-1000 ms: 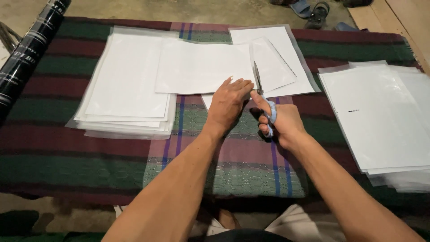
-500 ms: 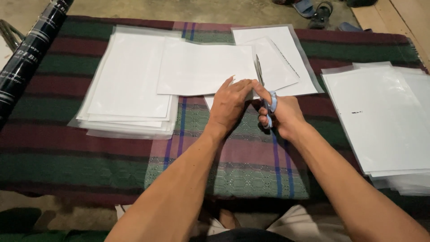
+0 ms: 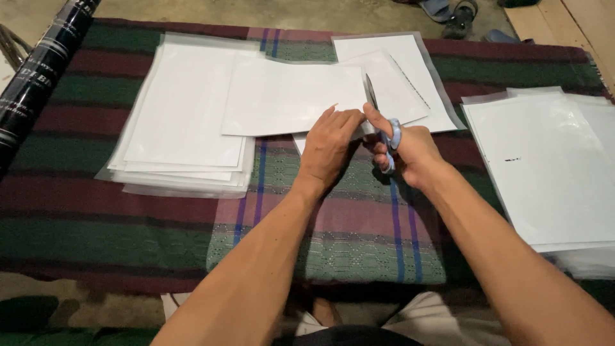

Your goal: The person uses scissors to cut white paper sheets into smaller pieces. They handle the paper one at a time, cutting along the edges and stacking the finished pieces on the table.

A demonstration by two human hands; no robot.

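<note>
Currently the right hand (image 3: 410, 150) grips blue-handled scissors (image 3: 382, 125), fingers through the loops, blades pointing away along the right edge of a white sheet (image 3: 291, 96). The left hand (image 3: 330, 147) presses flat on that sheet's near corner. Sheet lies on the striped cloth (image 3: 320, 218), overlapping the left paper stack (image 3: 182, 128); another stack (image 3: 551, 166) sits at right.

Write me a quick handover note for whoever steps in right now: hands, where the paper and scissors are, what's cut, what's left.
Right hand: fingers through the light-blue handles of the scissors, blades pointing away along the sheet's right edge.
Left hand: pressing flat on the white sheet beside the blades.
The sheet lies on the striped cloth, overlapping the left stack; a second stack sits at right, loose sheets behind the scissors.
Done: cut is started at the near edge.
Left: probably the rest of that cut; how far it runs cannot be told.
</note>
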